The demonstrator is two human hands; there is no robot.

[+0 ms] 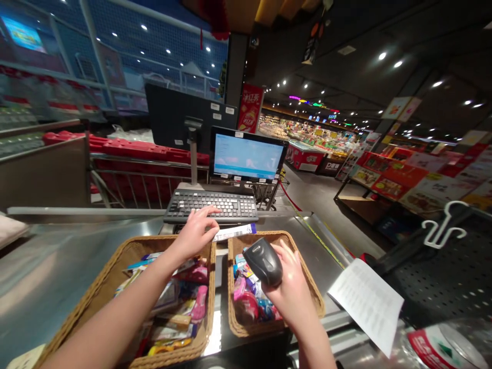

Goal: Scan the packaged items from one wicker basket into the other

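My left hand [198, 230] reaches over the black keyboard [238, 205], fingertips at its keys. The same hand holds a slim white package [234, 232] with a barcode and a purple end by its thumb; the grip underneath is hidden. My right hand [288, 277] is closed around a black handheld barcode scanner [264, 261], above the smaller wicker basket [315, 292]. Colourful small packaged goods [246, 302] lie inside that basket. Below my left forearm stands the larger wicker basket [92, 277], with mixed packets and a pink container [200, 302].
Behind the keyboard stand a lit monitor [248, 156] and a second screen [172, 118] seen from behind. A printed sheet [367, 302] and a clear bottle with a red label [430, 348] lie to the right. White hooks [446, 225] hang there. Red carts [126, 154] stand beyond the metal counter [77, 241].
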